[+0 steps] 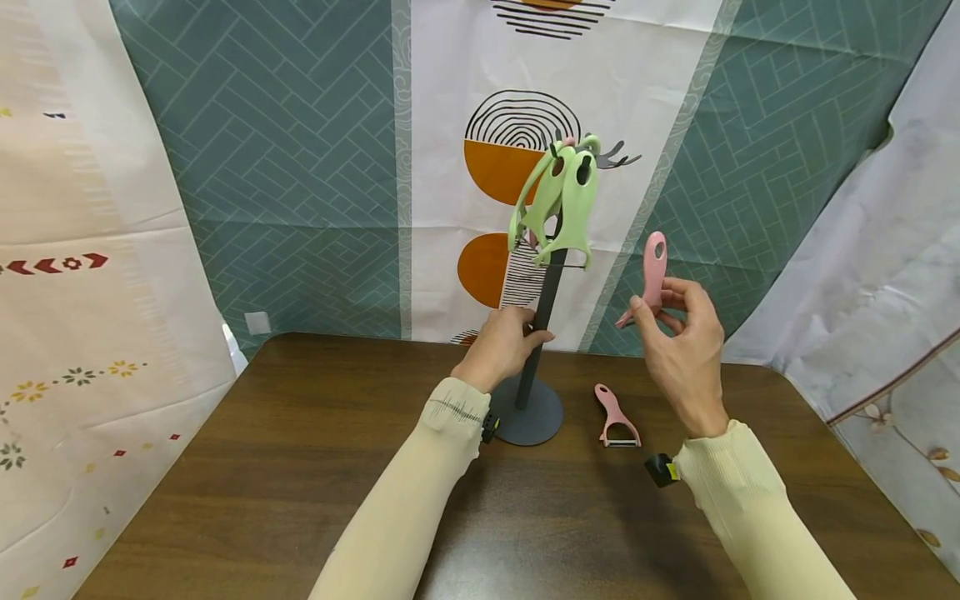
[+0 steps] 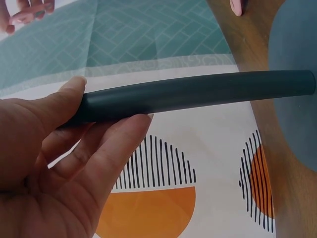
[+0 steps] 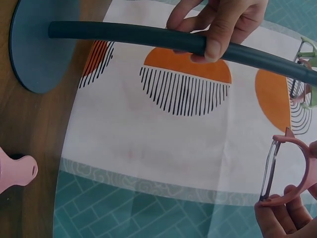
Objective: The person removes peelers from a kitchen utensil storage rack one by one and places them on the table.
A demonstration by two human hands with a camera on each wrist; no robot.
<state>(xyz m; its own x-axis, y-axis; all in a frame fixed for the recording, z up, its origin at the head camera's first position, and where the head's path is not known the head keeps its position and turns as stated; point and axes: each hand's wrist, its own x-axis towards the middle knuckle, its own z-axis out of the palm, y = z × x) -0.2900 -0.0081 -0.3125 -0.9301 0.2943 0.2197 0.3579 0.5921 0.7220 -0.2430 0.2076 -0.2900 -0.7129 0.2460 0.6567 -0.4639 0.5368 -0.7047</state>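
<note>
A dark grey stand (image 1: pixel 550 292) with a round base rises from the table, with several green peelers (image 1: pixel 577 204) hanging from its top hooks. Bits of pink show among the green ones. My left hand (image 1: pixel 501 346) grips the stand's pole partway up, thumb and fingers on either side of it. To the right, my right hand (image 1: pixel 686 350) holds a pink peeler (image 1: pixel 654 267) in the air, pinched near its blade end with the handle pointing up. In the right wrist view the blade of that peeler (image 3: pixel 270 171) faces the pole. Another pink peeler (image 1: pixel 613 414) lies on the table beside the base.
The brown wooden table (image 1: pixel 300 483) runs up to a patterned cloth backdrop (image 1: pixel 285 167). Pale cloth hangs at the left and at the right. A grey hook (image 1: pixel 618 158) sticks out at the stand's top right.
</note>
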